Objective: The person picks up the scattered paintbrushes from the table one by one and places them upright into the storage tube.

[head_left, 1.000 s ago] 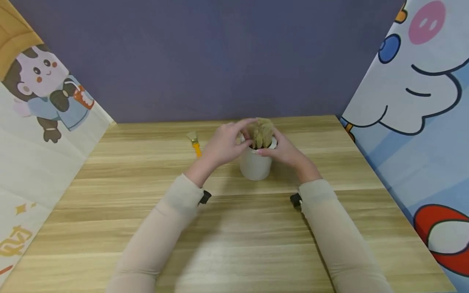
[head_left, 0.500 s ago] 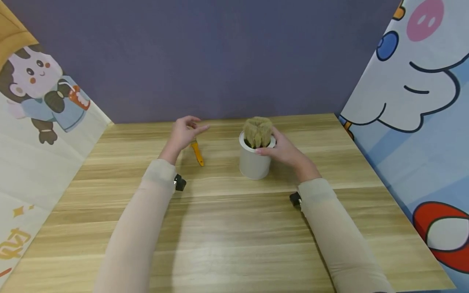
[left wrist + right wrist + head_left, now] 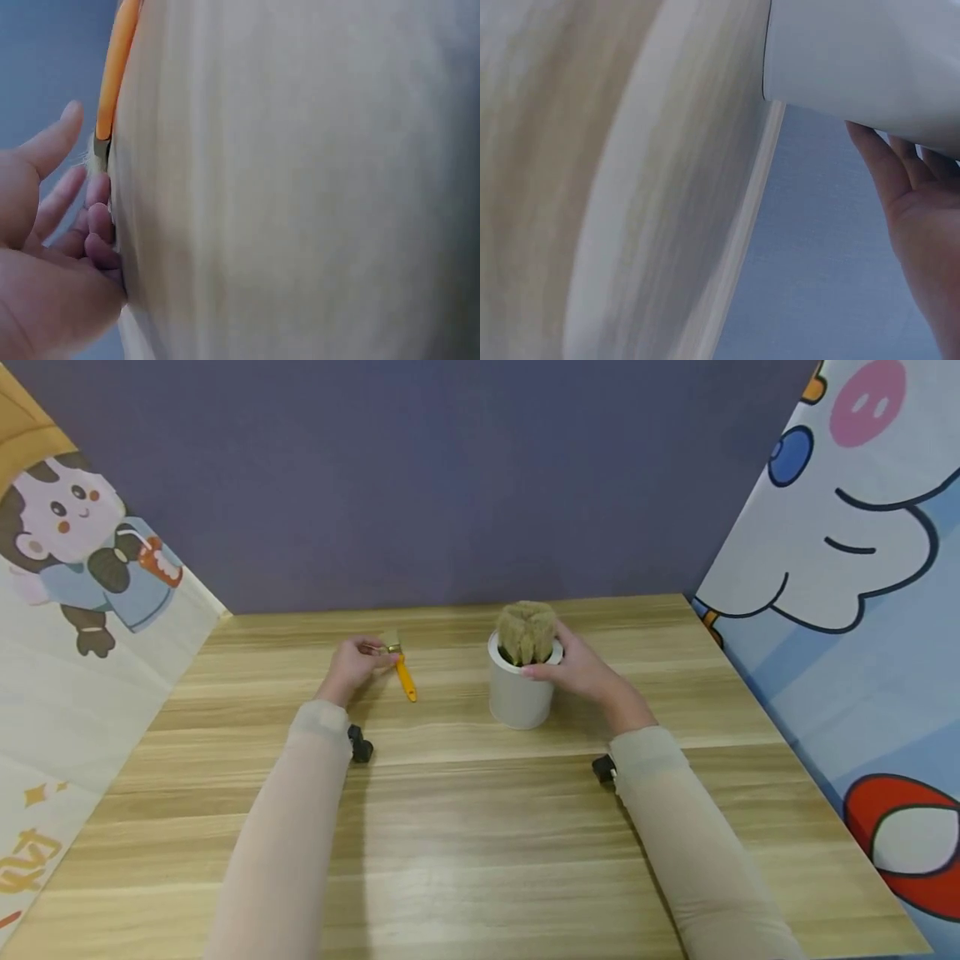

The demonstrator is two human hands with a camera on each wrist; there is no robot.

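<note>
On the left of the table lies a small paintbrush [image 3: 407, 679] with a yellow-orange handle and pale bristles. My left hand [image 3: 354, 667] is low beside its metal band, fingertips right at the bristle end. In the left wrist view, the thumb stands apart from the brush handle [image 3: 118, 64] and the fingers are loosely bent at the tabletop. A white cylindrical pot [image 3: 521, 703] stands upright at centre right, with a tan fuzzy clump [image 3: 527, 631] rising from its mouth. My right hand [image 3: 585, 668] grips the pot's rim from the right, thumb in front; its other fingers are partly hidden behind.
The wood-grain table [image 3: 480, 843] ends at a dark purple-grey back wall [image 3: 465, 485]. Cartoon-printed panels flank it, one on the left [image 3: 112, 710] and one on the right [image 3: 832, 602].
My left hand has left the clump in the pot, swung left and come down at the paintbrush. My right hand has stayed on the pot.
</note>
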